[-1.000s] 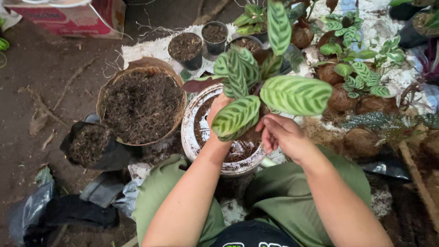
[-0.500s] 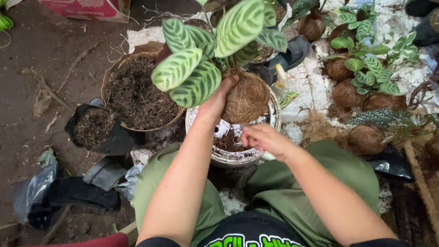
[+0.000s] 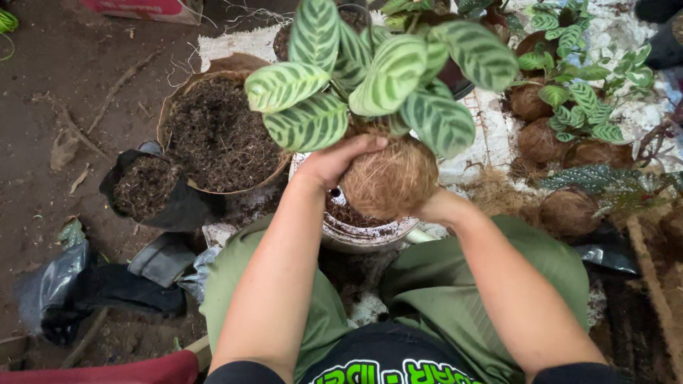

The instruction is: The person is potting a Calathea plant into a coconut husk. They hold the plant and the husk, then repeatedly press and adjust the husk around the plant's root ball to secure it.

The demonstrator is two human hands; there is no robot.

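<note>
A plant with large striped green leaves (image 3: pixel 388 78) grows out of a round ball of brown coconut fibre (image 3: pixel 390 181). My left hand (image 3: pixel 334 160) grips the ball's upper left side. My right hand (image 3: pixel 435 208) cups the ball from the lower right, mostly hidden behind it. The ball is lifted above a white bowl (image 3: pixel 359 235) that holds dark soil and stands between my knees.
A big brown basin of soil (image 3: pixel 213 135) sits to the left, with a black bag of soil (image 3: pixel 146 188) beside it. Several finished fibre balls with plants (image 3: pixel 562 128) lie at the right on white sheeting. Black bags (image 3: pixel 85 284) lie at the lower left.
The plant and fibre ball have come up out of the white bowl and toward the camera. My right hand has moved from the bowl's rim to cup the ball.
</note>
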